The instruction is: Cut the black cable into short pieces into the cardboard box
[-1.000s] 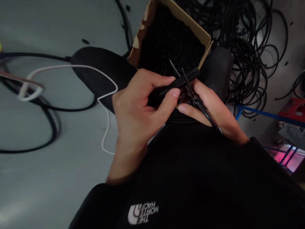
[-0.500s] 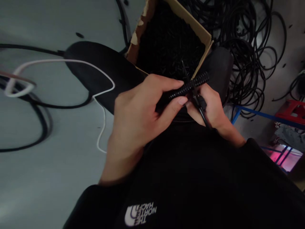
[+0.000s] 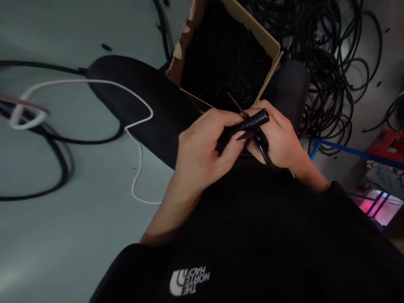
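My left hand (image 3: 205, 147) pinches a short black corrugated tube (image 3: 252, 122) between thumb and fingers. The tube's ribbed end points to the right, over my right hand (image 3: 277, 130). That hand is closed around a pair of black-handled scissors (image 3: 263, 149). The scissor blades are apart, one on each side of the tube, their tips pointing to the left. Just beyond both hands, a cardboard box (image 3: 268, 80) stands between my knees, filled with many small black pieces. Part of the tube is hidden in my left hand.
Coiled black tubing (image 3: 331, 75) lies on the floor at the right. A white cable (image 3: 139, 160) runs past my left leg. More black tubing (image 3: 59, 168) curves across the floor at the left. A blue frame (image 3: 341, 147) and a red stool (image 3: 386, 145) stand at the right.
My left hand has moved right, closer to my right hand. The scissors have shifted along the tube, with the near blade now showing below it. The tube has turned slightly.
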A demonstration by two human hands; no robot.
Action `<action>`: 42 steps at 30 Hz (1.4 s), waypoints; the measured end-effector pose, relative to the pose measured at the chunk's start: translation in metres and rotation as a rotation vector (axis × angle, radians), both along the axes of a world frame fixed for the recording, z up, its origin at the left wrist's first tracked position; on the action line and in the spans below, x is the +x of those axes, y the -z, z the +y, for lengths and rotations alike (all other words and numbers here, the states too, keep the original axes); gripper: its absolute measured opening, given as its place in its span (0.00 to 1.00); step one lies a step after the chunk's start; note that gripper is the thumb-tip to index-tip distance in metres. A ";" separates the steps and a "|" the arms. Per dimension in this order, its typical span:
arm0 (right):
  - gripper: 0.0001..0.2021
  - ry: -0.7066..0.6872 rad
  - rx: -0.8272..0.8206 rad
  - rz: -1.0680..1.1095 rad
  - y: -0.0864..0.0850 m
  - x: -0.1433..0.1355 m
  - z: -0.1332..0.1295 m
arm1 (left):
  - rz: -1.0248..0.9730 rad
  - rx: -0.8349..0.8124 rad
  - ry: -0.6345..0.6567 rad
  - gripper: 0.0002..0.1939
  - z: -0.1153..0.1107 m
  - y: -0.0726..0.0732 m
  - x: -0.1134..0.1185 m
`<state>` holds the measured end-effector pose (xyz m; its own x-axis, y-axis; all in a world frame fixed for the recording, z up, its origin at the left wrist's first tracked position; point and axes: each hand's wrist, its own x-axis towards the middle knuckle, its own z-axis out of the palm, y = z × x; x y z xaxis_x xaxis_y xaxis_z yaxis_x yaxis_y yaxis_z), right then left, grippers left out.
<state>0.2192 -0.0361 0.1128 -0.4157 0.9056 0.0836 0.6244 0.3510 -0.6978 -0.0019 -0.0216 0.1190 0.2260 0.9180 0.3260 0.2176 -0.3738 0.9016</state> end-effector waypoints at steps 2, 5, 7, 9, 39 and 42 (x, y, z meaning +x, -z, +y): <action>0.19 -0.001 0.011 0.002 0.000 -0.001 0.001 | 0.037 0.026 0.016 0.07 0.000 0.002 0.002; 0.17 0.013 0.021 0.021 0.006 -0.003 -0.001 | 0.070 0.100 0.006 0.05 0.001 0.003 0.003; 0.16 0.016 0.054 0.048 0.015 -0.003 -0.005 | 0.048 0.156 0.002 0.05 0.000 0.003 0.003; 0.14 0.018 0.091 0.063 0.023 -0.001 -0.009 | 0.047 0.147 0.015 0.05 -0.002 0.003 0.003; 0.10 -0.016 -0.020 -0.067 0.024 0.010 -0.003 | 0.064 -0.091 0.087 0.13 0.004 0.024 -0.009; 0.11 -0.009 -0.010 -0.070 0.033 0.012 -0.003 | 0.078 -0.152 0.097 0.16 0.005 0.027 -0.010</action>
